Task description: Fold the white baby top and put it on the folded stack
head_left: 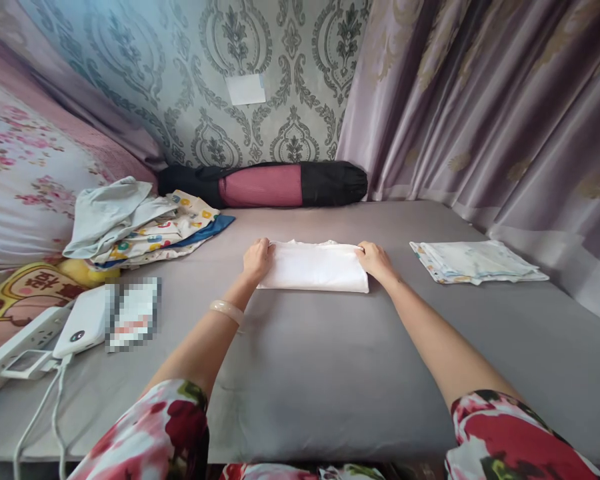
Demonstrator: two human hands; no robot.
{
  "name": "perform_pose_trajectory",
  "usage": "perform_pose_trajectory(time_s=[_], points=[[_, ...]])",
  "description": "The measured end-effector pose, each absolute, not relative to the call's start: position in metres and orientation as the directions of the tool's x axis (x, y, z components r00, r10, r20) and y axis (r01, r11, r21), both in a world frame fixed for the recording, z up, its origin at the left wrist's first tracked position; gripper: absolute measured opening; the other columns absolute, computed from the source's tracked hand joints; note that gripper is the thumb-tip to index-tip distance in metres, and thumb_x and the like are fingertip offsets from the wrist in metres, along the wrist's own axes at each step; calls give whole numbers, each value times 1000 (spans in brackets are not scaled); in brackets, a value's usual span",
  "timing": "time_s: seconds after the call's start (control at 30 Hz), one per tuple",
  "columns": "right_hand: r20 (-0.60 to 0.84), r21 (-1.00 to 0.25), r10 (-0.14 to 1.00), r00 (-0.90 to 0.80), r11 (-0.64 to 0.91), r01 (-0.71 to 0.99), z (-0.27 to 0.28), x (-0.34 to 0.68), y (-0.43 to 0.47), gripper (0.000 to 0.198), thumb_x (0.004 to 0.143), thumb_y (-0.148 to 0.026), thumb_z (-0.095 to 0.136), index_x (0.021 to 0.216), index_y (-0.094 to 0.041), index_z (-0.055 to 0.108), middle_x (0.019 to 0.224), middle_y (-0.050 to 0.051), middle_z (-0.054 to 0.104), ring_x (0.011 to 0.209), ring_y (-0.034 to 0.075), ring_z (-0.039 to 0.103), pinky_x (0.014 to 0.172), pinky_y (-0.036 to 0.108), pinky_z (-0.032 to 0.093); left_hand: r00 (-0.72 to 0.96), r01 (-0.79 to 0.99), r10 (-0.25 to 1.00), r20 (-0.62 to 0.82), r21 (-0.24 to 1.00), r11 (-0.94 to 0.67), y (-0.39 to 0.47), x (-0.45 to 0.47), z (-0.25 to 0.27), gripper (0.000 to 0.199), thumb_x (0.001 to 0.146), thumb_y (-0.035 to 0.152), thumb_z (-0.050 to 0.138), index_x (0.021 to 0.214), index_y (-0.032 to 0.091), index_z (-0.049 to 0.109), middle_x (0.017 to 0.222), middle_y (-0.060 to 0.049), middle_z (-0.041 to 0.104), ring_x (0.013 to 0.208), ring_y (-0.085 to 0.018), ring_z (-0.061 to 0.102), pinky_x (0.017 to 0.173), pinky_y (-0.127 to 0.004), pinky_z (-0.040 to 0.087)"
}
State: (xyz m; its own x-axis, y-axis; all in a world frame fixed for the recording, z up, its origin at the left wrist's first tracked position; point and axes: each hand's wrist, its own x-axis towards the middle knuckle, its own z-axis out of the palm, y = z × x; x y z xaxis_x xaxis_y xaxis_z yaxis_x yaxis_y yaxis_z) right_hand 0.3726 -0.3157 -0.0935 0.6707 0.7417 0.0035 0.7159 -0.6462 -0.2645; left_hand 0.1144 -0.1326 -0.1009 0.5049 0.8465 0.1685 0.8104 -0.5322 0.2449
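Note:
A white folded cloth, perhaps a garment (314, 268), lies in a flat rectangle on the grey sheet (305, 373) in front of me. My left hand (258, 260) grips its far left corner, with the fingers curled in. At the far right corner, my right hand (375, 259) pinches the cloth between thumb and fingers. The far edge between the hands looks slightly uneven, while the near edge is straight. The fingertips are partly hidden by the hands and the fabric.
Folded patterned clothes (480, 261) lie at right. A loose clothes pile (125, 217) sits at left, near a white power bank (85, 320), a power strip (20, 350) and cables (55, 407). A black and pink roll (263, 185) lies along the wall.

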Motion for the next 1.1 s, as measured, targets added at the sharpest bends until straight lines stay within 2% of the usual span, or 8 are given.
perform_pose_trajectory(time_s=[0.53,0.87,1.0,1.1], points=[[35,-268,670,741,-709,653,-101,367,-310,32,97,-28,40,117,-17,62,121,15,64,112,26,60,88,33,45,457,825,873,173,284,-488,-121,124,-118,26,99,34,37,105,19,58,113,-14,66,106,-26,61,82,-33,46],[49,-290,636,771,-729,620,-109,363,-312,35,98,-30,36,122,-16,59,125,17,58,112,27,59,90,36,46,357,815,922,152,432,-387,-114,120,-128,35,101,34,30,100,17,60,111,-15,69,105,-25,63,86,-33,45],[30,-281,643,766,-730,624,-108,363,-312,36,99,-31,36,121,-15,60,125,17,58,112,26,59,90,35,45,365,759,928,71,555,-341,-110,118,-125,25,93,38,47,97,18,61,105,-11,70,99,-22,65,82,-30,45],[27,-277,643,765,-731,624,-107,362,-312,36,98,-30,36,121,-15,60,125,18,58,112,27,59,90,36,45,361,747,932,24,592,-304,-111,117,-122,19,82,28,59,99,18,61,105,-9,71,97,-21,64,79,-28,45]])
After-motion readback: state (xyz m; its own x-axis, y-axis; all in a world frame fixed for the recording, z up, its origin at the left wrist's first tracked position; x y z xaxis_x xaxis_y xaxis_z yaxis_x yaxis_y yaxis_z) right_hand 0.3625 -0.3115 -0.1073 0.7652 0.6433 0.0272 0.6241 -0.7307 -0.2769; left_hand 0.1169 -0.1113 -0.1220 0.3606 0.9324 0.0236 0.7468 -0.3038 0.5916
